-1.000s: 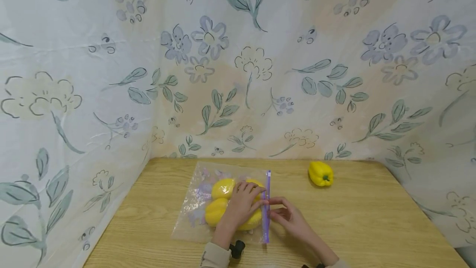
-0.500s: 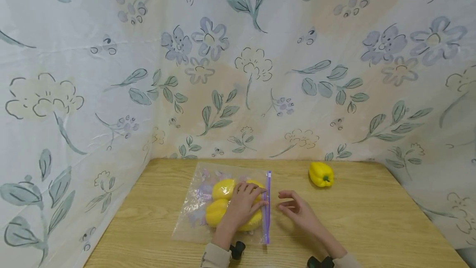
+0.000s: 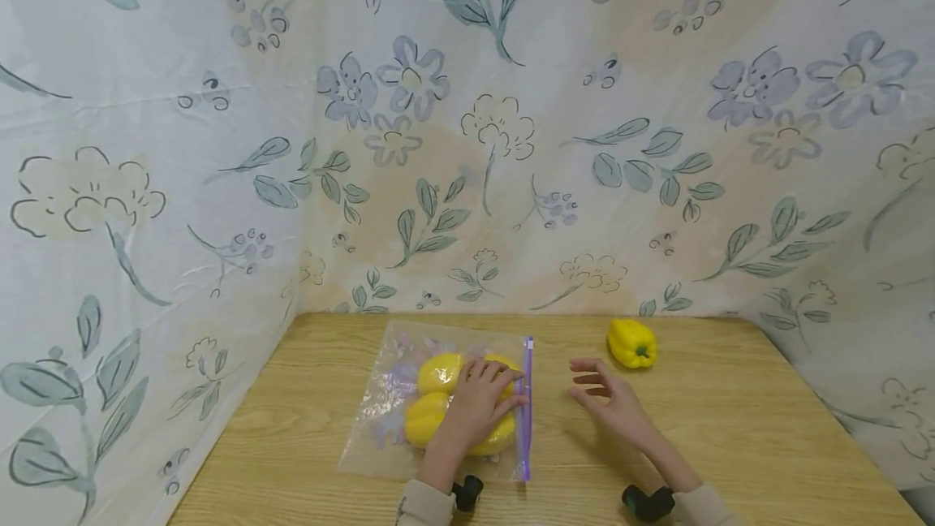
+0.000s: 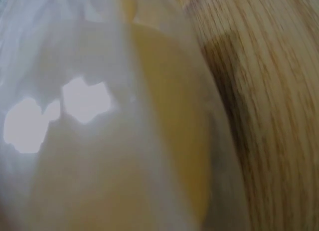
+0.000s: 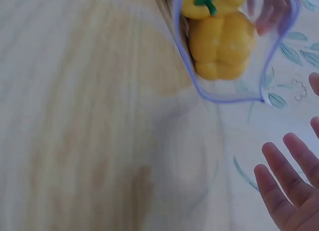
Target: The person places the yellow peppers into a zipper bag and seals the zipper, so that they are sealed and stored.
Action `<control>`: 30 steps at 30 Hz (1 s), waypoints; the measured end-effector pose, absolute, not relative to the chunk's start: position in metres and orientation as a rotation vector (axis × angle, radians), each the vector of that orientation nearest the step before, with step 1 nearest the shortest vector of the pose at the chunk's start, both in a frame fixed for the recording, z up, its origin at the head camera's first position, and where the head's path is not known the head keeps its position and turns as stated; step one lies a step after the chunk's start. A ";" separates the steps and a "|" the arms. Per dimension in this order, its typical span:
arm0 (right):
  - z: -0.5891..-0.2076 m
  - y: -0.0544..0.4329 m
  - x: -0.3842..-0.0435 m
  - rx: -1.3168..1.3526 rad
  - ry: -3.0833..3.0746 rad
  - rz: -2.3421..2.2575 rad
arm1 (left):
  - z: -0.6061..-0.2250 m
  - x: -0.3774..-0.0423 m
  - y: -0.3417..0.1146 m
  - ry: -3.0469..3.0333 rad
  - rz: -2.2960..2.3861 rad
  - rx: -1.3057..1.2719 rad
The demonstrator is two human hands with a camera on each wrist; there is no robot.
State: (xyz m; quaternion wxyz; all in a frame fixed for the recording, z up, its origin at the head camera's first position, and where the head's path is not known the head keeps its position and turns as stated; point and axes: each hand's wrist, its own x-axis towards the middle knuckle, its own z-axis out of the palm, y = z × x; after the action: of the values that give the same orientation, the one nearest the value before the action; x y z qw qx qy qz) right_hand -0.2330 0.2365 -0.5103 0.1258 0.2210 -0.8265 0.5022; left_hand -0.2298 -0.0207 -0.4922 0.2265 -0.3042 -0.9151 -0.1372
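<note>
Moved right hand point(image 3: 612, 404) off purple rim point(image 3: 527, 424) of zip-lock bag point(image 3: 376, 428) to near loose yellow bell pepper point(image 3: 631, 342), holding nothing with parted fingers point(image 5: 281, 173). Resting left hand point(image 3: 478, 400) loosely atop bagged peppers point(image 3: 426, 419), on wooden tabletop point(image 3: 738, 428).

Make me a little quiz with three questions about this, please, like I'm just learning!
1. True or false: the person's left hand touches the clear plastic bag with a purple rim.
2. Where is the rightmost yellow bell pepper with a green stem in the head view?
A) Inside the bag
B) On the light-brown wood-grain table
C) In the left hand
3. Fill in the blank: the person's right hand is holding ____.

Key: 1. True. 2. B. 3. Nothing.
</note>
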 end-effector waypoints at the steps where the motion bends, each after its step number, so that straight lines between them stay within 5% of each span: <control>1: -0.509 0.239 -0.234 0.639 -2.401 1.447 | -0.492 -0.230 -0.021 -2.523 -0.381 -0.839; 30: -0.478 0.313 -0.268 0.399 -2.391 1.080 | -0.493 -0.229 -0.019 -2.534 -0.401 -0.842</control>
State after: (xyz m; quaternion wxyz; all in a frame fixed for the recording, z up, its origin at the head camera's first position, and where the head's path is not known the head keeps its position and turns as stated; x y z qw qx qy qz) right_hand -0.2680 0.3127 -0.4776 0.2415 0.1458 -0.8744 0.3948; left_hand -0.2290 -0.0195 -0.4927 0.2191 -0.3042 -0.9156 -0.1450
